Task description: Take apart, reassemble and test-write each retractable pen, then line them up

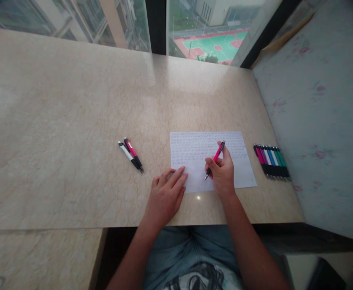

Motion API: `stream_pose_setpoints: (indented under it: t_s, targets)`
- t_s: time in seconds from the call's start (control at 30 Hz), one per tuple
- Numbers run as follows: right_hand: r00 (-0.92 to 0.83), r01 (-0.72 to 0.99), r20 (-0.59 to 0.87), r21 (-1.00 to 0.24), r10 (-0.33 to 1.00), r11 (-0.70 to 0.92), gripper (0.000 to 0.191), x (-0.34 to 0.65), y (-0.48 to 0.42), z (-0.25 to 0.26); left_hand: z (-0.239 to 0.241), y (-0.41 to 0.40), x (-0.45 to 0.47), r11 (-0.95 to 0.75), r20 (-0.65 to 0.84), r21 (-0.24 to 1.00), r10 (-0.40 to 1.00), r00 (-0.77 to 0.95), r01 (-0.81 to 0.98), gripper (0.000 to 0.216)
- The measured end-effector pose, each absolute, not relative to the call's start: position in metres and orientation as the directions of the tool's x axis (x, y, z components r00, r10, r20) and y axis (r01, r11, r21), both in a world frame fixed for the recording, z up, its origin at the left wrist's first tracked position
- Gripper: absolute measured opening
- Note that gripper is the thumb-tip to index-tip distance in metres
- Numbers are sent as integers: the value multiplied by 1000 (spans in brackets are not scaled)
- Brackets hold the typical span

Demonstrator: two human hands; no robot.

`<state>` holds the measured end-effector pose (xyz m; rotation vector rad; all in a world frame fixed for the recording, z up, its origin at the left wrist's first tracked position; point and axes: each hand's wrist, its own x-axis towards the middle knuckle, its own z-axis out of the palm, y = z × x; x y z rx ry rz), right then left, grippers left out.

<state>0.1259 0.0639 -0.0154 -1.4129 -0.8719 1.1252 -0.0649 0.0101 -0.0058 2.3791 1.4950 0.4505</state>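
A white sheet of paper (194, 151) covered in small handwriting lies on the beige marble table (73, 121). My right hand (223, 173) is closed round a pink pen (216, 156), whose tip touches the lower part of the sheet. Flat on the table, my left hand (167, 193) has its fingers spread, and the fingertips press the sheet's lower left corner.
Two pens, one white (128, 154) and one pink (133, 153), lie side by side left of the sheet. A row of several coloured pens (271, 161) lies at the right, near a floral-covered surface (324, 121). Windows run along the table's far edge.
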Motion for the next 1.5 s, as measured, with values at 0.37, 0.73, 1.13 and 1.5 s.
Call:
stream_pose_setpoints:
  t_s: [0.37,0.73,1.13,1.5]
  targets:
    - [248,-332,-171,-940,954,-82,77,143,39,-12,-15,9,-69,-349,358,572,920,157,742,30]
    - [240,-223,-75,-975,968,-20,74,147,28,-8,-13,-4,-48,-340,257,433,934,247,835,29]
    - [288,45,-51,-997,956,-67,63,183,32,-15,-20,-2,-51,-353,257,409,929,265,841,26]
    - [309,907,181,-351,934,-232,30,291,61,-4,-23,1,-53,-367,293,405,920,261,838,27]
